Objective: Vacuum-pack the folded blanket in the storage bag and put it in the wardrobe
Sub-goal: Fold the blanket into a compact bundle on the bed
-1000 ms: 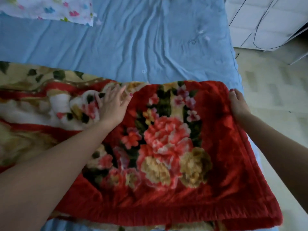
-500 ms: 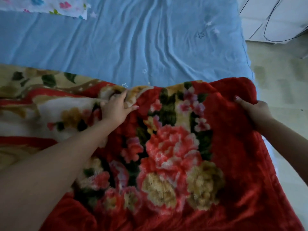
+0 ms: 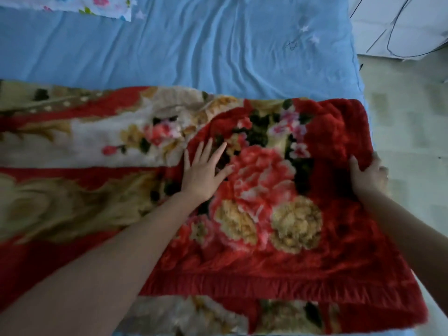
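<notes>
A thick red blanket (image 3: 278, 238) with large pink, cream and gold flowers lies spread across the near half of the bed, its right part folded over on itself. My left hand (image 3: 206, 168) lies flat on the blanket's middle with fingers spread and straight. My right hand (image 3: 366, 175) grips the blanket's right edge near the bed's side, thumb on top and fingers curled under the fold. No storage bag or wardrobe is in view.
The blue bed sheet (image 3: 194, 49) stretches beyond the blanket. A white floral cloth (image 3: 97, 6) lies at the far left corner. Pale tiled floor (image 3: 412, 132) runs along the bed's right side, with white furniture and a dark cable (image 3: 392, 27) at the top right.
My left hand let go of the blanket's far edge, slid toward me and to the right, and now lies flat. My right hand moved down the right edge, still gripping.
</notes>
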